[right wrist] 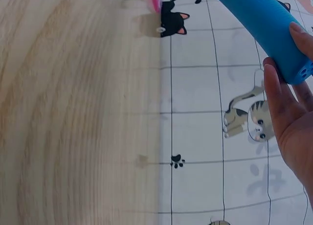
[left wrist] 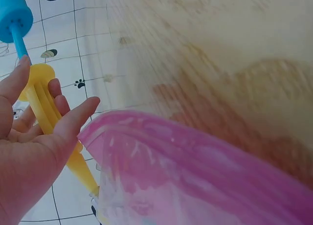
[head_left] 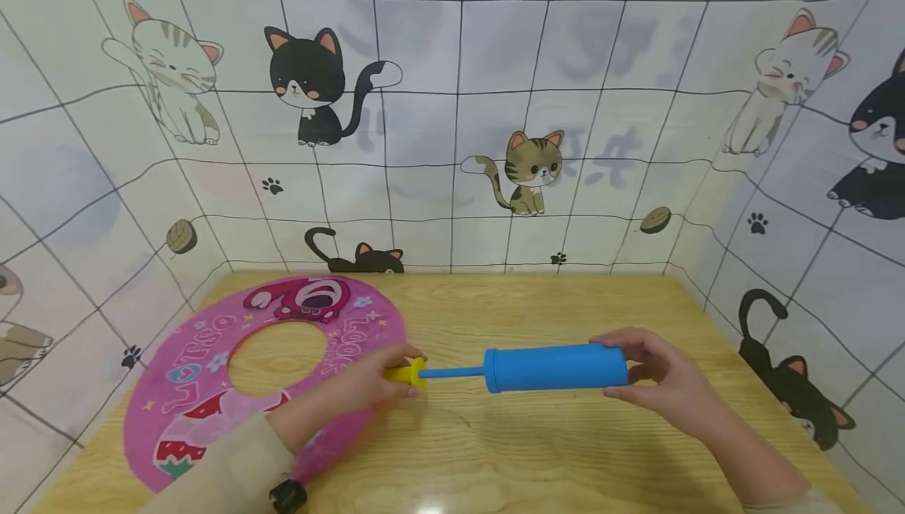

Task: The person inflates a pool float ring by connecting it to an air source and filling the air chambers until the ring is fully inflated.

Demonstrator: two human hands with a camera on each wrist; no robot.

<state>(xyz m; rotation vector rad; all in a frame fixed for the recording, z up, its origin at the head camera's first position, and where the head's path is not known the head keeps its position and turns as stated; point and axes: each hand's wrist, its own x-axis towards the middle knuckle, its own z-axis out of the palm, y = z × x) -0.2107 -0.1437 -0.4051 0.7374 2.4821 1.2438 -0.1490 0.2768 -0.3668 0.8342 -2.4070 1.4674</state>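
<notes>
A hand pump with a blue barrel (head_left: 555,368) is held level above the wooden table, its thin blue rod drawn out on the left. At the rod's end is a yellow handle (head_left: 404,374), which tapers to a narrow tip in the left wrist view. My left hand (head_left: 360,383) holds this handle between thumb and fingers. The right hand (head_left: 668,376) grips the far end of the barrel, also seen at the upper right of the right wrist view. Beneath my left forearm lies a pink swim ring (head_left: 166,372) with printed letters and strawberries.
The wooden table (head_left: 495,451) meets a white wall cloth (head_left: 424,121) with grid lines and printed cats at its back and sides. The swim ring takes up the table's left part.
</notes>
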